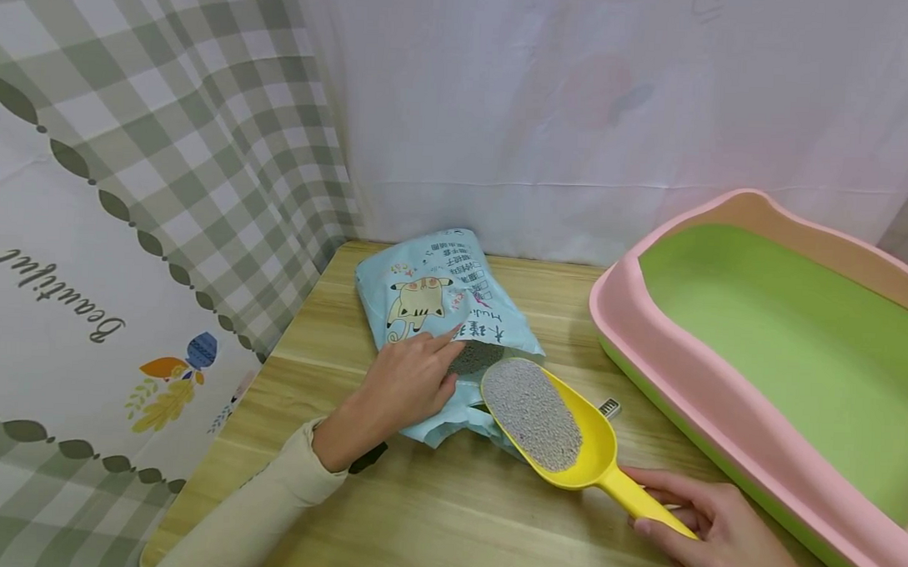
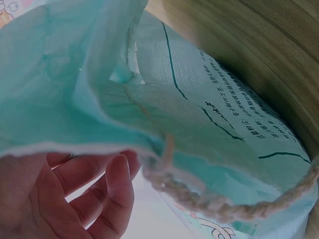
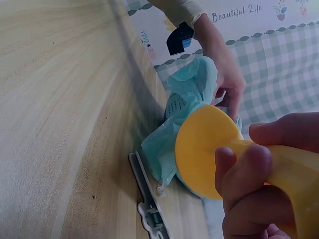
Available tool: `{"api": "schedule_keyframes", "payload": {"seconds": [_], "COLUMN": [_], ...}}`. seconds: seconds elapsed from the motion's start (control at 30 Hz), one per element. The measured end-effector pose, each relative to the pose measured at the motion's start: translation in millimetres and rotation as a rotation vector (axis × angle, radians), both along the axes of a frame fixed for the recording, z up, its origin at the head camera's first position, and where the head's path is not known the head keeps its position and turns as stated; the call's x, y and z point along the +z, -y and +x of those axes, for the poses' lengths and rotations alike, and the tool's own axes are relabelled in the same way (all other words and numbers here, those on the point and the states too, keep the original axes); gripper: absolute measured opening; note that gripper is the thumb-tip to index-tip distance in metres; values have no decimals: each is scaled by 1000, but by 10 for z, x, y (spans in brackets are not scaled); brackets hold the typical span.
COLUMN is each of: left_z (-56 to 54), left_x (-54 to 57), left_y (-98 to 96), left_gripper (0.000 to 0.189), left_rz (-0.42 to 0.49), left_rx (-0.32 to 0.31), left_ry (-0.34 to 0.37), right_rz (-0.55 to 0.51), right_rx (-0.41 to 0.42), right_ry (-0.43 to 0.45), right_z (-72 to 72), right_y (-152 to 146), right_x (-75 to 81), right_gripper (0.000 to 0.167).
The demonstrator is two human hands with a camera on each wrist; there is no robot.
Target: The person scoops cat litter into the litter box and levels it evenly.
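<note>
- Gripping yellow plastic scoop (image 1: 592,455) by handle: right hand (image 1: 719,526), fingers curled round; loose grey granules (image 1: 535,416) inside.
- Left hand (image 1: 406,378) touching pale-blue printed plastic bag (image 1: 461,284) at mouth, scoop tip just beside; can't tell if pinching.
- Pink-and-green plastic tub (image 1: 680,358), right of bag.
- White cloth (image 1: 468,109) behind.
</note>
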State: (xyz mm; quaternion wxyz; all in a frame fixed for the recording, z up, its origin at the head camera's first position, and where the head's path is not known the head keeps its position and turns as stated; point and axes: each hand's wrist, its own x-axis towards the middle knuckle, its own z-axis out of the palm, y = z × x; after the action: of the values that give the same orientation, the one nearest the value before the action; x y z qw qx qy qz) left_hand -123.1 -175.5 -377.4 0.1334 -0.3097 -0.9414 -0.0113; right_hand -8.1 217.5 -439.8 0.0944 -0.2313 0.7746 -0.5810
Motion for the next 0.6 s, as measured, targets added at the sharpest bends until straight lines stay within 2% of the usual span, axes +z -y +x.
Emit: {"api": "schedule_keyframes", "payload": {"seconds": [0.23, 0.6], "left_z": [0, -4], "left_x": [-4, -13], "left_y": [0, -4], "left_gripper": [40, 41], "left_rz": [-2, -2], "left_rx": [5, 5], "left_ry": [12, -3], "right_rz": [38, 68], "right_rx": [-23, -66], "right_ry": [48, -24], "right_z": [19, 50], "right_y": [-60, -165], "right_x": [-5, 65], "right_gripper": [52, 55]}}
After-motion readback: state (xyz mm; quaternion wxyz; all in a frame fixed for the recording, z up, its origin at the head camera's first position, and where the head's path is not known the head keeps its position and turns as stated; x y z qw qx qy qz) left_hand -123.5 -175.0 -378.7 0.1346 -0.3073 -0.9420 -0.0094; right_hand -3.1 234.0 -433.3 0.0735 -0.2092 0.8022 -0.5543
